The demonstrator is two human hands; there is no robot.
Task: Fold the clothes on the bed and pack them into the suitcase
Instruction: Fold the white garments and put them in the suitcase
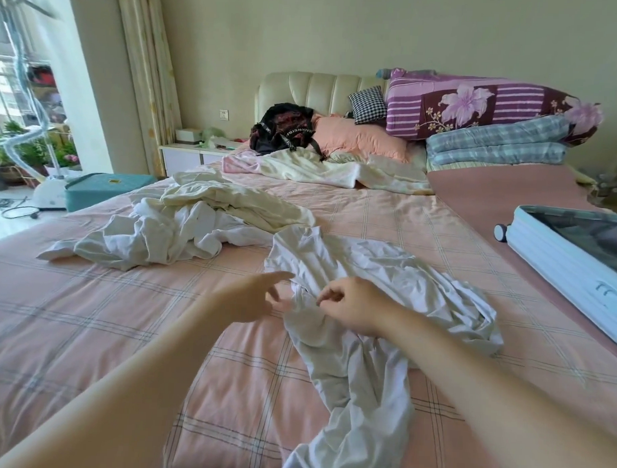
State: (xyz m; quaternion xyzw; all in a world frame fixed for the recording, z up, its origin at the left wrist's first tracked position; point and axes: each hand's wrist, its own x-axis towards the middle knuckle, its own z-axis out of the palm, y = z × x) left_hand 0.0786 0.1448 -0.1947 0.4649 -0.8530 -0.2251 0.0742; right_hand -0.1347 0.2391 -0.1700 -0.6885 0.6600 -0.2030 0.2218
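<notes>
The work stands at the very start of a fold: one white garment [386, 268] lies crumpled and twisted on the bed [87, 313] right under the hands, one long end trailing toward 6 o'clock and the wider bunched part spreading to 1 and 2 o'clock. The left hand [252, 300] is loose and wide, forefinger stretched forward, its lower fingertips at the garment's near edge and gripping nothing that I can see. The right hand [353, 307] rests on the cloth with fingers curled narrow, thumb and forefinger seeming to pinch a small fold near what may be the neckline, though the cloth is too rumpled to be sure. A pile of pale clothes [192, 219] waits unfolded at 10 o'clock, well apart from the hands, so most of the task looks undone. The suitcase [557, 267] lies open on the bed at 3 o'clock, its lid side out of view; what is inside is too dark to make out. Next, I judge, the left hand must take hold of an edge opposite the right, and the two must lift and spread the garment flat, untwisting the trailing end before any crease is laid.
</notes>
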